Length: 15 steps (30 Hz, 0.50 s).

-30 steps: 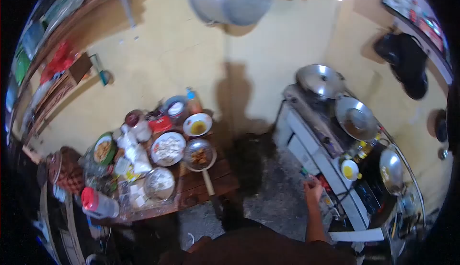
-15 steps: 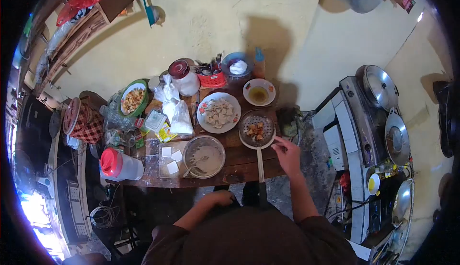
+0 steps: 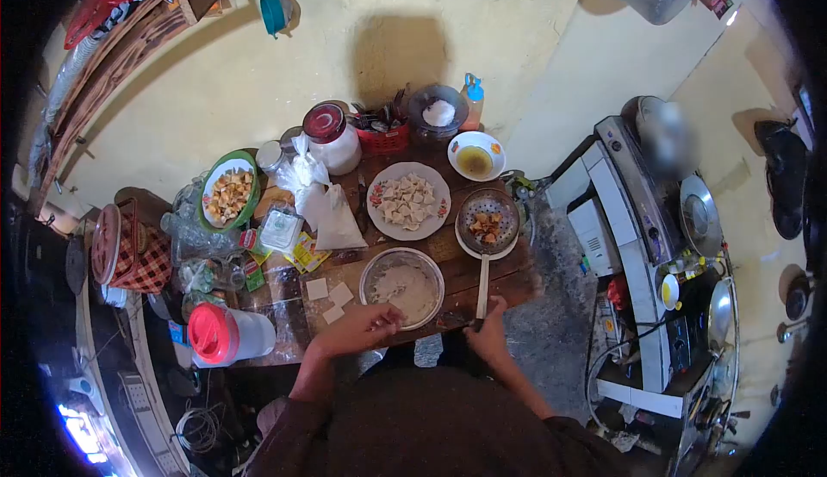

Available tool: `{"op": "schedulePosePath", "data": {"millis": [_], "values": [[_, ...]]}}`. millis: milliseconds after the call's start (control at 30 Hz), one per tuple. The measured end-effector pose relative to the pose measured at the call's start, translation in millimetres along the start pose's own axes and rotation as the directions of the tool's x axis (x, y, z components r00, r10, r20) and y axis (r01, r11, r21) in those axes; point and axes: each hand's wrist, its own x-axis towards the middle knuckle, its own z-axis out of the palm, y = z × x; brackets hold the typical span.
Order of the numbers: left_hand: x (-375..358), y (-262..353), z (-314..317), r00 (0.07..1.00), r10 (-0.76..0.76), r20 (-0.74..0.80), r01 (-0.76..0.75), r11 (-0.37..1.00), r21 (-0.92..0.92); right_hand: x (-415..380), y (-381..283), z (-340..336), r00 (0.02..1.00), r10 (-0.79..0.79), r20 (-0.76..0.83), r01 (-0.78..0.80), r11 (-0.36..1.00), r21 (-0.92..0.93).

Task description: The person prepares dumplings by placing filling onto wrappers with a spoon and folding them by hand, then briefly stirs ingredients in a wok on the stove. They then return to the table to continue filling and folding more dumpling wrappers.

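Observation:
My right hand (image 3: 489,332) is closed at the dark end of the handle of a perforated skimmer (image 3: 484,283). The skimmer's round head rests on a white plate (image 3: 510,251) and holds several browned fried pieces (image 3: 486,227). My left hand (image 3: 362,329) is over the near left rim of a metal bowl of pale batter (image 3: 405,287), fingers loosely bent and apart. No object shows in it. The spoon seen earlier in the bowl is not visible now. Behind the bowl is a floral plate of pale cut pieces (image 3: 409,201).
White square pieces (image 3: 317,289) lie left of the batter. Bags of white powder (image 3: 340,218), a green-rimmed bowl of fried pieces (image 3: 231,194), a red-lidded jug (image 3: 215,335) and a bowl of yellowish liquid (image 3: 475,162) stand around. A stove (image 3: 633,175) is at the right.
My right hand has moved from the plate's edge down to the skimmer's handle end. My left hand has risen from below the table edge to the batter bowl. The view has shifted.

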Motion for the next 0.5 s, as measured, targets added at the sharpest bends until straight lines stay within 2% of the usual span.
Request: {"op": "schedulePosePath", "data": {"millis": [33,67,133,200,267,333,367,433,500], "values": [[-2.7,-4.9,-6.6,0.999,-0.001,-0.048,0.006,0.995,0.097,0.3,-3.8,-5.9,0.997,0.074,-0.038,-0.076,0.996,-0.056],[-5.1,-5.5,-12.2,0.999,0.006,-0.037,-0.002,0.995,0.100,-1.1,-7.5,-11.8,0.986,0.145,-0.079,-0.153,0.982,-0.107],[-10.3,-5.1,-22.7,0.999,-0.033,-0.020,0.034,0.997,0.071,-5.7,-1.3,-26.7,0.976,-0.061,-0.210,0.006,0.967,-0.255],[-15.8,-12.5,-30.0,0.999,-0.002,-0.037,0.007,0.993,0.114,-6.6,-0.6,-51.5,0.940,0.276,-0.201,-0.334,0.865,-0.374],[-23.9,-19.1,-37.0,0.998,0.024,-0.064,-0.014,0.988,0.155,-1.4,19.1,-69.0,0.932,0.259,-0.253,-0.356,0.783,-0.510],[-32.1,-23.5,-46.5,0.986,-0.012,-0.169,0.063,0.951,0.303,2.2,14.6,-80.2,0.927,0.240,-0.289,-0.366,0.754,-0.546],[-35.8,-33.0,-49.3,0.985,-0.011,-0.174,0.064,0.951,0.304,3.9,12.7,-83.3,0.919,0.223,-0.324,-0.379,0.723,-0.578],[-38.4,-61.3,-54.2,0.919,-0.088,-0.384,0.276,0.839,0.468,12.5,21.2,-82.1,0.903,0.237,-0.359,-0.415,0.696,-0.586],[-41.9,-76.6,-60.9,0.898,-0.118,-0.424,0.326,0.825,0.462,24.8,38.6,-80.4,0.886,0.249,-0.390,-0.450,0.664,-0.598]]}}
